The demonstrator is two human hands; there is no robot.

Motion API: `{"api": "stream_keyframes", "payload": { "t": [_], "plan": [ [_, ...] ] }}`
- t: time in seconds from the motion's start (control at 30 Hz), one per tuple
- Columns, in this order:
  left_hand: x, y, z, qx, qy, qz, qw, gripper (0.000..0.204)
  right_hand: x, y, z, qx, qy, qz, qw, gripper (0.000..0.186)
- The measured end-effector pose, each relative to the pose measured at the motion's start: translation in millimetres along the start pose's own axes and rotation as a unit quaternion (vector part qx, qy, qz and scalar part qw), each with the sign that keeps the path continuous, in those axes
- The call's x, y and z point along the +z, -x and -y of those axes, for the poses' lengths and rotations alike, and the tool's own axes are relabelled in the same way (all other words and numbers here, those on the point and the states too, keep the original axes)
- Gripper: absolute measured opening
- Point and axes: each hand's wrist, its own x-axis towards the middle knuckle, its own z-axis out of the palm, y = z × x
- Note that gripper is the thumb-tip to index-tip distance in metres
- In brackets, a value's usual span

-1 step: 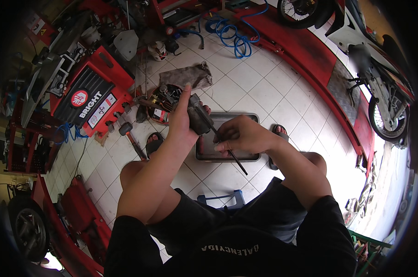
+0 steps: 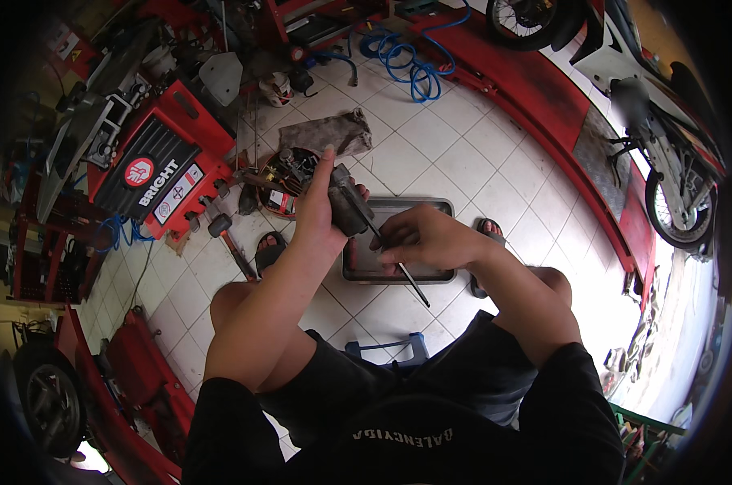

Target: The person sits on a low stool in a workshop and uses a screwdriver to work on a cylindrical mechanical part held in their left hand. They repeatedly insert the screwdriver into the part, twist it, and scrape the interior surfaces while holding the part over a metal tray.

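Note:
In my left hand (image 2: 319, 212) is a dark, grimy, blocky metal part (image 2: 348, 208), its exact kind unclear. The fingers wrap round it and the thumb points up along its side. My right hand (image 2: 422, 238) pinches a thin dark rod (image 2: 414, 287) between thumb and fingers. The rod slants from the metal part's lower right end down to the right, its free tip showing below my right hand. Whether its upper end goes into the part or only touches it, I cannot tell. Beneath both hands lies a shallow rectangular metal tray (image 2: 442, 277) on the tiles.
To the left stand a red tool cabinet (image 2: 160, 162) and a hammer (image 2: 228, 242). A round container of small parts (image 2: 281, 204) and a grey cloth (image 2: 325, 133) lie beyond my left hand. Farther off are a blue hose (image 2: 414, 77), a red lift platform (image 2: 535, 101) and a motorcycle (image 2: 665, 153).
The rod's free tip has shifted very slightly to the left. My hands and the metal part stay in nearly the same place.

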Motion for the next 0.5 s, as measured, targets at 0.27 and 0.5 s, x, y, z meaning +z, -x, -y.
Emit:
{"api": "stream_keyframes", "payload": {
  "t": [0.27,0.5],
  "plan": [
    [-4,0,1,-0.002,0.008,0.010,1.000,0.038,-2,4,12,0.057,-0.114,0.080,0.989,0.040],
    [-1,3,-1,-0.010,0.006,0.004,1.000,0.039,-1,0,7,0.065,0.004,0.066,0.996,0.046]
  ]
}}
